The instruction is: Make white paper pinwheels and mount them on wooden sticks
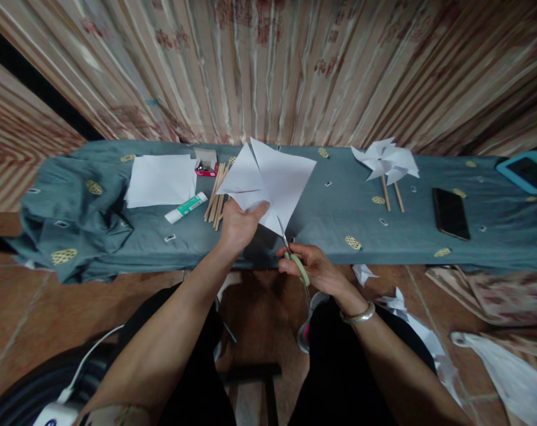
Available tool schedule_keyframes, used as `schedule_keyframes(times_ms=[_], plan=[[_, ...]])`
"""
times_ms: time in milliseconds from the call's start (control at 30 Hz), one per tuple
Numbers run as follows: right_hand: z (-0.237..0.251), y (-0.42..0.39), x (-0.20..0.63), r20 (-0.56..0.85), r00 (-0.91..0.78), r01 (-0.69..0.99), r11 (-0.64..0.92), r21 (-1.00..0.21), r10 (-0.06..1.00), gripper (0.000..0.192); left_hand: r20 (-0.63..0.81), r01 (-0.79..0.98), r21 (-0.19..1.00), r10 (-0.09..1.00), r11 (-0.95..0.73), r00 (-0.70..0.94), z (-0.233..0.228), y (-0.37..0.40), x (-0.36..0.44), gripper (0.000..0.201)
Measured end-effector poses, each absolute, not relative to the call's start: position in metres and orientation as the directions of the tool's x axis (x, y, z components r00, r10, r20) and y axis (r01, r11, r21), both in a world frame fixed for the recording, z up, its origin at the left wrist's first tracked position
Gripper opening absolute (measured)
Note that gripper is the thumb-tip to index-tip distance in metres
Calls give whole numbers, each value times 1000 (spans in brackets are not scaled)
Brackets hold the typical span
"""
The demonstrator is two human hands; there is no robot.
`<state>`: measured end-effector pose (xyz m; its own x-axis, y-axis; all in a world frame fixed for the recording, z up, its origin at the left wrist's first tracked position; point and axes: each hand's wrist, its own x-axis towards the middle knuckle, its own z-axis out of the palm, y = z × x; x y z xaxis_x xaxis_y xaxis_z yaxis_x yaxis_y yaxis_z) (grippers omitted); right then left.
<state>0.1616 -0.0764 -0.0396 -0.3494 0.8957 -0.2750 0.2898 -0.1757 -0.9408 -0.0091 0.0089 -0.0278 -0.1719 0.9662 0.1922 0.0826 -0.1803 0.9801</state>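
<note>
A white paper square [288,177] with slits running in from its corners is held up over the bench. My left hand [241,225] grips its near left side, thumb on top. In my right hand [308,263] are scissors [300,267] with pale green handles, their blades at the paper's nearest corner. Left of the paper lie several wooden sticks [215,201], a glue stick [186,207] and a small red box [205,163] of metal bits. A stack of white paper [159,180] is further left.
Paper pinwheels [386,160] on wooden sticks lie to the right, near a black phone [451,213] and a blue-framed device [528,171]. Paper scraps [410,319] litter the floor. A pleated curtain [268,71] hangs behind the cloth-covered bench [339,236].
</note>
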Motion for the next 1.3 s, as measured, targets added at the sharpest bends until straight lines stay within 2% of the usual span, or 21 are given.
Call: schedule_keyframes(times_ms=[800, 1067, 1300], plan=[[-40, -76, 161, -283, -334, 288, -188, -939, 899, 42, 204, 76, 978, 963, -193, -177, -28, 9, -9, 30], [-42, -76, 160, -313, -310, 260, -236, -936, 898, 41, 204, 83, 978, 962, -192, -183, -34, 11, -14, 23], [-48, -75, 162, -288, -295, 272, -209, -939, 911, 40, 167, 68, 985, 969, -157, -184, -34, 11, -14, 20]])
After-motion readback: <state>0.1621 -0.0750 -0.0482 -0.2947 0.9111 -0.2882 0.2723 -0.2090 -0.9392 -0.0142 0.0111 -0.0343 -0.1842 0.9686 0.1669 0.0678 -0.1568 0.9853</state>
